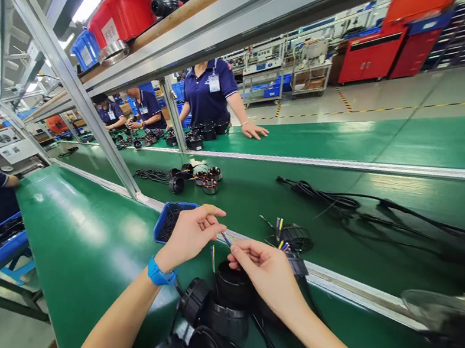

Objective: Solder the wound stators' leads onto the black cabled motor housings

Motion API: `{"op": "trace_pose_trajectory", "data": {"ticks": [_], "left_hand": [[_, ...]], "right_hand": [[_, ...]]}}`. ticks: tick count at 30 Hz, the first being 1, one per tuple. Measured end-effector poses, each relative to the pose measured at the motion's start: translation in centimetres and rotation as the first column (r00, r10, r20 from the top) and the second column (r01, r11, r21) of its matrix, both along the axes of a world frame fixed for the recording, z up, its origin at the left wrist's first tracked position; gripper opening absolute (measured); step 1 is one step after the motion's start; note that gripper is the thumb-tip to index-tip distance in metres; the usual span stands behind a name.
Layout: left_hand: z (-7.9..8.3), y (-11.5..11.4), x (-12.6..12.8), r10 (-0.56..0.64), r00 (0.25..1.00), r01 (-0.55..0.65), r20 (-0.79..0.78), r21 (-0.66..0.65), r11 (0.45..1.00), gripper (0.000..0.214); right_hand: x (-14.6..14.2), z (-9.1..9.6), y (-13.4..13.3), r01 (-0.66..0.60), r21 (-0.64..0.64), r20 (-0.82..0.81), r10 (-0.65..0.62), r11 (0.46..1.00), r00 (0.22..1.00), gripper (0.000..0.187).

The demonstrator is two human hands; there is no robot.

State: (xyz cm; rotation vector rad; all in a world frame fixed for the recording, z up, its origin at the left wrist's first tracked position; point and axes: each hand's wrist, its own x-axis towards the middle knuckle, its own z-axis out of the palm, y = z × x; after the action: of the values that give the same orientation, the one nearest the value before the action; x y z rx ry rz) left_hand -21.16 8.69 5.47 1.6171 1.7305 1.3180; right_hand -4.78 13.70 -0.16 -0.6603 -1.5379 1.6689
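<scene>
My right hand point(264, 271) pinches a few thin coloured wires point(227, 239), blue and yellow among them, between thumb and fingers. At the other end of these wires is my left hand point(194, 230), a blue band on its wrist. Its thumb is closed in at the wire tips, while the index finger stretches out above. Below the hands stands a black round housing point(234, 285), with more coloured wires point(213, 259) rising at its left. Black ribbed caps point(194, 301) and black cables lie around it, partly hidden by my right forearm.
A blue bin point(165, 219) of small dark pieces sits behind my left hand. Along the conveyor belt point(246, 200) lie black cables point(323, 195), copper-wound motor parts point(209, 179) and another wired housing point(295, 262). A metal post point(106, 122) and shelf stand ahead. Co-workers are across the line.
</scene>
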Motion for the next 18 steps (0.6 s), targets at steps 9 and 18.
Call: {"op": "trace_pose_trajectory", "data": {"ticks": [9,18], "left_hand": [[-0.32,0.26,0.13,-0.028,0.999,0.030,0.038,-0.040,0.999,0.024],[0.01,0.76,-0.35,0.029,0.955,0.005,0.296,-0.114,0.994,0.038]], "right_hand": [[-0.29,-0.71,0.03,-0.002,0.037,-0.007,0.002,0.999,1.000,0.040],[-0.26,-0.55,0.03,-0.008,0.061,-0.014,0.009,0.998,1.000,0.032]]}}
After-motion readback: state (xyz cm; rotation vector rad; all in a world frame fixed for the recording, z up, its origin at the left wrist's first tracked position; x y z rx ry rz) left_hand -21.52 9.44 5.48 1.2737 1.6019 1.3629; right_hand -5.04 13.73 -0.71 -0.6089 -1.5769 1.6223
